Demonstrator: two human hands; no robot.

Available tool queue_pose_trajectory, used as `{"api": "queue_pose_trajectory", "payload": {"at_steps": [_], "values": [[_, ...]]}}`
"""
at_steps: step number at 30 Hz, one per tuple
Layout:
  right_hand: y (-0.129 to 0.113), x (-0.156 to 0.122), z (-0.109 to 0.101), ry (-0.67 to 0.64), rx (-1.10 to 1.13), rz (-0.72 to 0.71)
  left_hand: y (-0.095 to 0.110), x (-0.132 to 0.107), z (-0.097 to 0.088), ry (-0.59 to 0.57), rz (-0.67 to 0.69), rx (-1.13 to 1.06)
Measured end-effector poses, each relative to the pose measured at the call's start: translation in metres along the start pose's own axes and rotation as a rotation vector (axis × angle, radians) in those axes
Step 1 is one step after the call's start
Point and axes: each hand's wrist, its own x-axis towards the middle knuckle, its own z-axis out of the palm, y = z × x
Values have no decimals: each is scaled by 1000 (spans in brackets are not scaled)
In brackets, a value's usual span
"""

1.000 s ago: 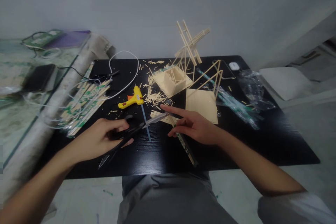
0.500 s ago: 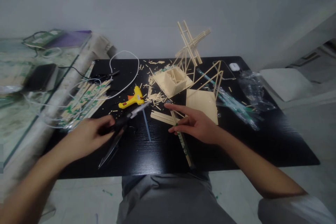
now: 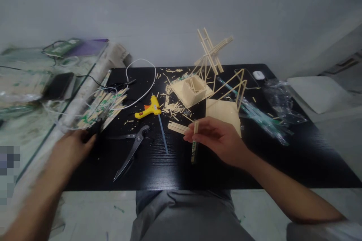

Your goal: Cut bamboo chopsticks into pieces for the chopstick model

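Observation:
My left hand (image 3: 74, 147) is closed on a blurred, black-handled tool (image 3: 97, 126) with a grey end, beside the heap of wrapped chopsticks (image 3: 97, 107). What kind of tool it is I cannot tell. My right hand (image 3: 217, 137) pinches a pair of chopsticks (image 3: 194, 152), upright, their lower part in a green-printed wrapper. Just left of it lie several bare sticks (image 3: 177, 127). Metal shears (image 3: 135, 146) rest between my hands, near a blue-grey strip (image 3: 163, 135) and a yellow glue gun (image 3: 148, 108).
At the back of the black table (image 3: 158, 179) stands a stick-built model with crossed blades (image 3: 209, 51) and a boxy base (image 3: 192, 89). A flat board (image 3: 223, 111) bears a stick frame. Wrapped chopsticks (image 3: 258, 120) and clear plastic (image 3: 283, 101) lie right. A white cable (image 3: 155, 71) loops at left.
My left hand has moved left with the black-handled tool, away from over the shears, to the chopstick heap. My right hand has tilted its chopsticks more upright and closed its fingers around them.

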Motion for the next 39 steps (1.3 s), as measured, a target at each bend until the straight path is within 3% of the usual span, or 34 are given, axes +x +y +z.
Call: {"api": "queue_pose_trajectory", "payload": {"at_steps": [3,6,9,12,14,17,20,26,32,36,39], "values": [[2,-5,8,33,-47,-73,3,-2,1,41,-13,17],[14,-13,12,40,-95,-115,16,-10,-7,235,44,-24],[27,-19,13,28,-120,-117,40,-23,-21,456,234,-263],[37,-19,12,8,-165,-106,73,-36,-37,558,503,-541],[38,-17,13,-24,-203,-107,97,-44,-46,519,667,-721],[30,-14,18,-105,-316,-126,129,-52,-56,292,846,-892],[17,-12,20,-200,-422,-144,149,-55,-59,220,936,-958],[7,-17,13,-207,-478,-106,161,-52,-52,178,906,-1024],[16,-25,8,-222,-480,-16,168,-50,-42,143,1028,-1033],[22,-30,4,-223,-511,29,159,-45,-37,102,969,-1085],[22,-36,-8,-212,-563,62,140,-36,-36,119,667,-1237]]}}
